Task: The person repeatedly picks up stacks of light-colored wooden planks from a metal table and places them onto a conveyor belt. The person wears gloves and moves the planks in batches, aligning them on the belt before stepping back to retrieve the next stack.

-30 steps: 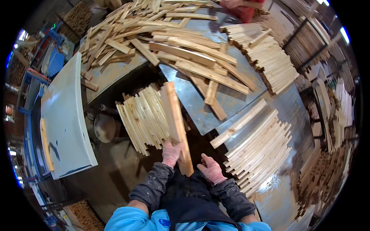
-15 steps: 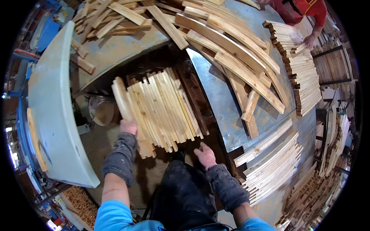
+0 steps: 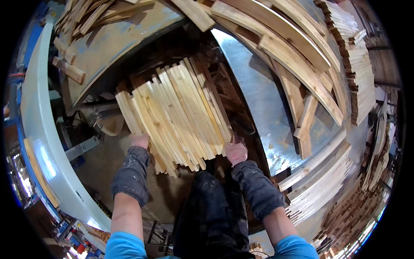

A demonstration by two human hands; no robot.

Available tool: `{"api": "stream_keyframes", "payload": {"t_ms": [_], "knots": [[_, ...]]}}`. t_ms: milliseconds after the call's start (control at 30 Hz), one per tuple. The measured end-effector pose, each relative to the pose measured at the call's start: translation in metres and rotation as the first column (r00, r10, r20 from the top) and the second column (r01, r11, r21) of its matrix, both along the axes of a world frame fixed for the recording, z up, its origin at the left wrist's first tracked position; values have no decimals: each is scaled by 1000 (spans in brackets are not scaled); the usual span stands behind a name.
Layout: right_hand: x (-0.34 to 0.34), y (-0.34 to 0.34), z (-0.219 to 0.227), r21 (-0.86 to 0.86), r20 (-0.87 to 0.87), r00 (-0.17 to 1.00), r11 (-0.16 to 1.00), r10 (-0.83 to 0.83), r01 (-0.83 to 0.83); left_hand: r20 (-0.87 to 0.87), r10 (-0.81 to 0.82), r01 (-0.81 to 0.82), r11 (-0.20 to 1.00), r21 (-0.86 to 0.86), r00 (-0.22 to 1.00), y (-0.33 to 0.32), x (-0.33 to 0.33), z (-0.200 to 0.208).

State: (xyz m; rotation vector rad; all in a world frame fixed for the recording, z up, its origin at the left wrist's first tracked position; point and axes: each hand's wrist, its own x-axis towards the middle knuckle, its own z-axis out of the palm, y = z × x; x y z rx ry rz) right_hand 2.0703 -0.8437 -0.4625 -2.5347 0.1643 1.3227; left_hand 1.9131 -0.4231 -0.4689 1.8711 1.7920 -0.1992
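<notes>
A row of pale wooden strips [image 3: 177, 116] lies side by side in front of me, their near ends uneven. At the row's left side is my left hand [image 3: 140, 141], fingers closed round the outermost strip near its lower end. My right hand [image 3: 236, 153] presses against the lower right corner of the row, its fingers curled at the edge and partly hidden. The strips sit squeezed between both hands. What supports the row from beneath is mostly hidden.
Long curved boards [image 3: 293, 52] lie piled on the metal table [image 3: 246, 82] to the right. Beyond them runs a row of stacked strips [image 3: 360, 77]; nearer lies another bundle [image 3: 321, 181]. A pale curved panel [image 3: 39, 129] stands at left. Offcuts [image 3: 69, 69] lie at far left.
My right hand has moved up and closed against the row's right corner. The strip in my left hand has come in against the others. The view has shifted, and the co-worker is out of sight.
</notes>
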Motion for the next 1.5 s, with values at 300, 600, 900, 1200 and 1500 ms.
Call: {"api": "stream_keyframes", "payload": {"t_ms": [300,600,900,1200,1500], "knots": [[-9,-15,16,88,35,995,992,-90,87,-30,7,-8,999,-33,1000,13,-20,-13],[-110,-91,149,491,36,969,849,-244,196,621,-109,316,919,-234,777,-185,50,147],[-197,-353,252,685,214,420,442,-882,579,733,-675,965,127,228,-84,-534,148,257],[-263,-667,198,196,840,130,517,-527,833,9,-991,966,-125,227,-130,-701,204,166],[-239,-672,191,-24,594,474,574,-651,818,614,-763,965,261,3,204,-756,181,181]]}}
